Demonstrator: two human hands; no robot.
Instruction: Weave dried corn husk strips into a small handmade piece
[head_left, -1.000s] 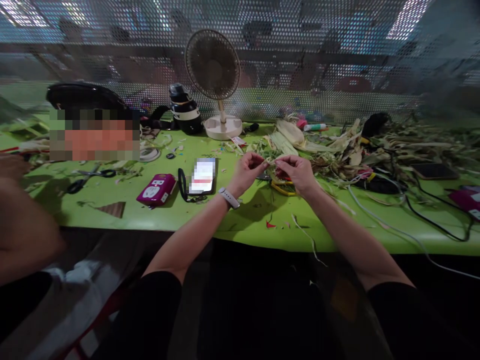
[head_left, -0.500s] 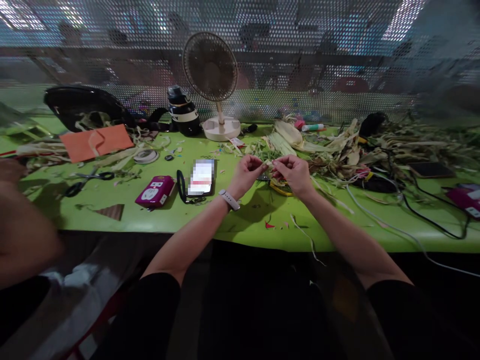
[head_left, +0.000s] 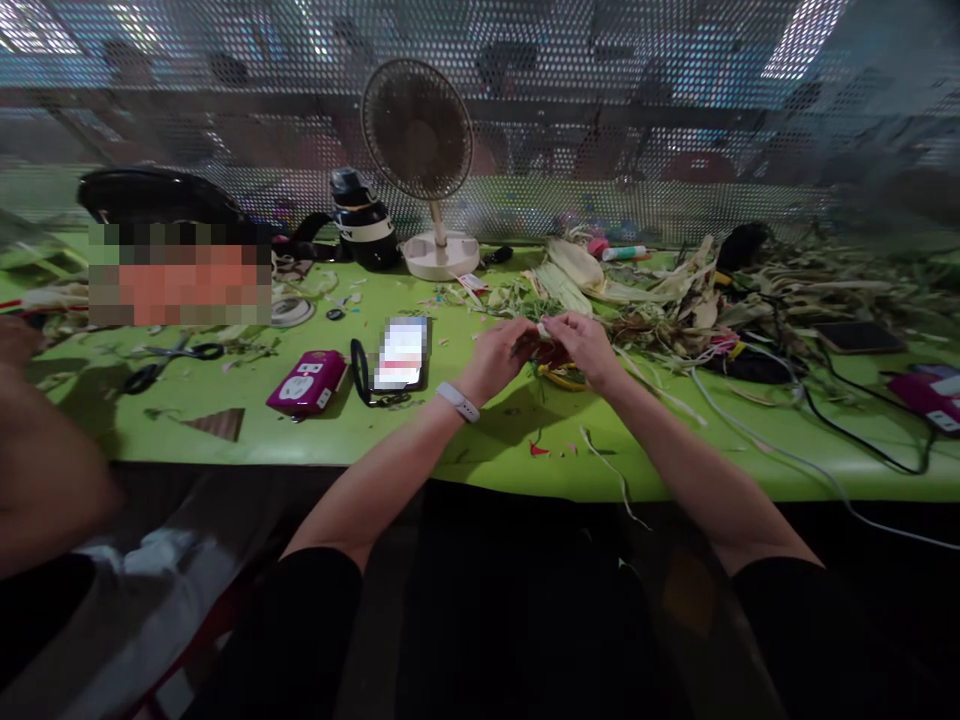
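My left hand, with a pale watch band on its wrist, is closed over the table with its fingers curled toward the other hand. My right hand pinches from the other side, its fingertips meeting those of the left. Between them shows a small pale piece, perhaps corn husk; most of it is hidden by the fingers. Just under the hands lies a yellow-handled tool, partly covered. Behind them are broad pale corn husks and shredded green leaves.
A phone, a magenta box and scissors lie to the left. A fan and black bottle stand behind. White cable and dried husks spread rightward. A co-worker's arm rests at far left.
My left hand has rolled over so its back shows more, and my right fingers have closed in nearer to it. The small pale piece remains between them.
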